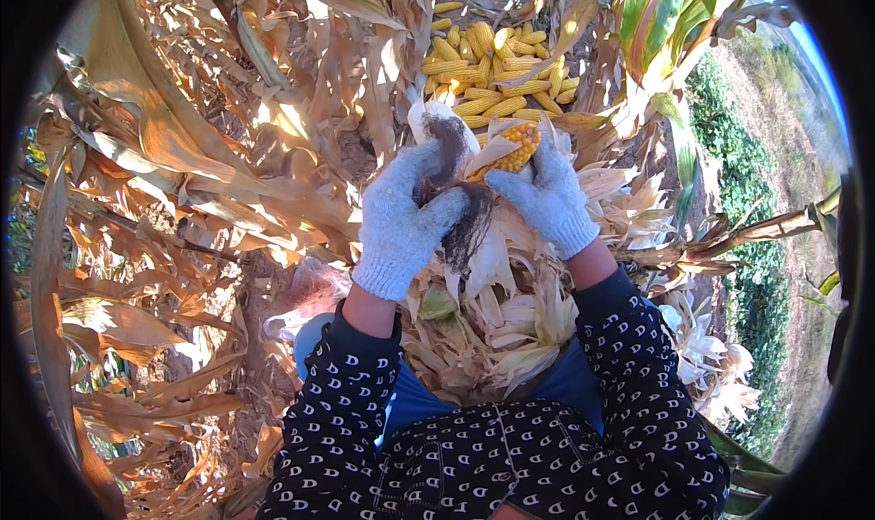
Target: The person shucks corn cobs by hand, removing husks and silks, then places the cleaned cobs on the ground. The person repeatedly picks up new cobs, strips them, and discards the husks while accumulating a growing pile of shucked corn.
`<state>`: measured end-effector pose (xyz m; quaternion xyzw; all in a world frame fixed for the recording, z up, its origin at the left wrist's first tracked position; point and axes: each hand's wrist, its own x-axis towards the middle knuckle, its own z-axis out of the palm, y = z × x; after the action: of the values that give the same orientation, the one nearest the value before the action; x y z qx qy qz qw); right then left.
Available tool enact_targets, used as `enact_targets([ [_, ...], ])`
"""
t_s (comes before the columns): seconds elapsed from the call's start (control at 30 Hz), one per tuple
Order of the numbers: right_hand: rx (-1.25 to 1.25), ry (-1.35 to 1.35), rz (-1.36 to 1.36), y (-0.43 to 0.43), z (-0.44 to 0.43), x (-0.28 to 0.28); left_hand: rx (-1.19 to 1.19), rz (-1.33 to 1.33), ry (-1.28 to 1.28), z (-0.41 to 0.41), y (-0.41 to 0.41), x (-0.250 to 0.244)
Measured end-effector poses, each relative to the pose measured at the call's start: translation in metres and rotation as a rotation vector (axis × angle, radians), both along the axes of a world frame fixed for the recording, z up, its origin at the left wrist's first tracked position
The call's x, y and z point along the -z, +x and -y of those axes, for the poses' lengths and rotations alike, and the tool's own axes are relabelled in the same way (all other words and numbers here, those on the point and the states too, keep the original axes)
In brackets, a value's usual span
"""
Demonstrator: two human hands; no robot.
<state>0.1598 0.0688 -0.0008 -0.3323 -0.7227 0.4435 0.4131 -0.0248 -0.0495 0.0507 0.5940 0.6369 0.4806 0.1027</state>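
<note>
My left hand (408, 212), in a white knit glove, grips pale husk leaves (451, 125) and dark brown corn silk (467, 229) that hangs below the thumb. My gloved right hand (545, 195) holds a partly husked ear of corn (514, 152) at its right side. Yellow-orange kernels show on the ear, while a strip of husk still covers part of it. Just beyond both hands lies a pile of husked yellow corn ears (489, 72) on the ground.
Loose dry husks (506, 322) are heaped between my legs. Dry corn stalks and leaves (171, 123) crowd the left side. A bent stalk (759, 234) reaches in from the right, below green-striped leaves (646, 28). More pale husks (711, 356) lie beyond my right arm.
</note>
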Motion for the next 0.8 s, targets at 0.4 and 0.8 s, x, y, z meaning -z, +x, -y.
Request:
enact_targets([
  [0.4, -0.164, -0.064, 0.153, -0.001, 0.014, -0.008, 0.059, 0.417, 0.013, -0.020, -0.006, 0.027],
  [0.8, -0.023, -0.368, -0.561, 0.017, -0.019, -0.001, -0.026, 0.620, -0.016, -0.015, -0.061, 0.046],
])
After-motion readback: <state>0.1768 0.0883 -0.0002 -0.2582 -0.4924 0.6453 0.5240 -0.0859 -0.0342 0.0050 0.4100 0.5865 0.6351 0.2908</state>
